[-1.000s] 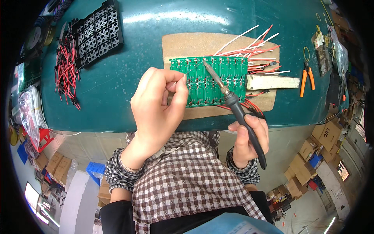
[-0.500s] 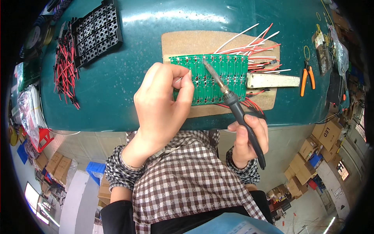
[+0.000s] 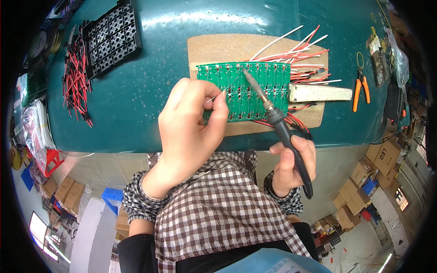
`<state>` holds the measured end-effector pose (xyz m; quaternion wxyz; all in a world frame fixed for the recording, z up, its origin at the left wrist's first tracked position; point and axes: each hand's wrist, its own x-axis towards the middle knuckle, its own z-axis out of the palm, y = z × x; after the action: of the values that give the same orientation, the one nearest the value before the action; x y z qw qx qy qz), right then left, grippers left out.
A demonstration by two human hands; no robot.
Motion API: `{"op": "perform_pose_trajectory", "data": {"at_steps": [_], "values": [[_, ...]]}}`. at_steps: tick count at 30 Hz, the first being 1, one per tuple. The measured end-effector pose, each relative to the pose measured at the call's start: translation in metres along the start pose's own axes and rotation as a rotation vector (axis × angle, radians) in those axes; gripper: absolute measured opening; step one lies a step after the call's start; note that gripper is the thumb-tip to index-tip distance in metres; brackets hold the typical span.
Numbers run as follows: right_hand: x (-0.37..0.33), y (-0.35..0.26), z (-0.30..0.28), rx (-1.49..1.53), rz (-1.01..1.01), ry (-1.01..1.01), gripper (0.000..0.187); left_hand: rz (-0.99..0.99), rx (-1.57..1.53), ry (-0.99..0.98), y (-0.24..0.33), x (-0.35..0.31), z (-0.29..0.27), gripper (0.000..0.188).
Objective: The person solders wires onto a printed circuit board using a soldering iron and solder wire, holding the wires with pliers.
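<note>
A green circuit board panel (image 3: 236,107) lies on a brown board (image 3: 227,45) at the table's front. My right hand (image 3: 296,164) grips a soldering iron (image 3: 284,134) by its dark handle; the iron's tip is at the panel's upper part, right of its middle. Thumb and forefinger of my left hand (image 3: 193,118) pinch a thin solder wire (image 3: 231,85) over the panel's left side. The wire slants up toward the iron's tip; whether they touch I cannot tell. My left hand hides the panel's lower left corner.
Red and white wires (image 3: 291,54) stick out behind and right of the panel. A whitish bar (image 3: 321,93) lies against its right edge. Farther right are orange-handled cutters (image 3: 362,93). A black grid tray (image 3: 114,38) and a bundle of red wires (image 3: 77,82) lie at the left.
The soldering iron's tip has moved a little to the right along the panel's upper part. My left hand has shifted slightly right and down, and more of the solder wire shows.
</note>
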<state>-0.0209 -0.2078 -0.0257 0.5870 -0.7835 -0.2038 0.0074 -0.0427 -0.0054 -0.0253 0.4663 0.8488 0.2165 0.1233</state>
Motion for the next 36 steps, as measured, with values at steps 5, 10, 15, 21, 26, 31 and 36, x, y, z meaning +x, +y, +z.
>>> {"op": "perform_pose_trajectory", "data": {"at_steps": [5, 10, 15, 21, 26, 31, 36], "values": [[0.002, -0.001, -0.003, -0.043, 0.006, -0.019, 0.028, 0.0, -0.049, 0.054, -0.003, 0.003, 0.002, 0.009], [0.004, -0.002, -0.001, -0.062, 0.0, -0.041, 0.028, 0.043, -0.064, 0.067, -0.009, 0.005, 0.006, 0.007], [0.004, -0.003, -0.001, -0.076, 0.023, -0.068, 0.029, 0.051, -0.058, 0.056, -0.008, 0.006, 0.005, 0.007], [0.005, -0.003, -0.001, -0.077, 0.018, -0.073, 0.029, 0.076, -0.046, 0.073, -0.008, 0.008, 0.008, 0.006], [0.005, -0.004, 0.001, -0.069, 0.006, -0.07, 0.03, 0.069, -0.028, 0.075, -0.007, 0.008, 0.005, 0.006], [0.005, -0.005, 0.002, -0.074, 0.013, -0.072, 0.03, 0.056, -0.008, 0.054, -0.007, 0.009, 0.005, 0.014], [0.005, -0.004, 0.004, -0.084, 0.008, -0.055, 0.029, 0.051, 0.005, 0.048, -0.006, 0.008, 0.004, 0.014]]}}
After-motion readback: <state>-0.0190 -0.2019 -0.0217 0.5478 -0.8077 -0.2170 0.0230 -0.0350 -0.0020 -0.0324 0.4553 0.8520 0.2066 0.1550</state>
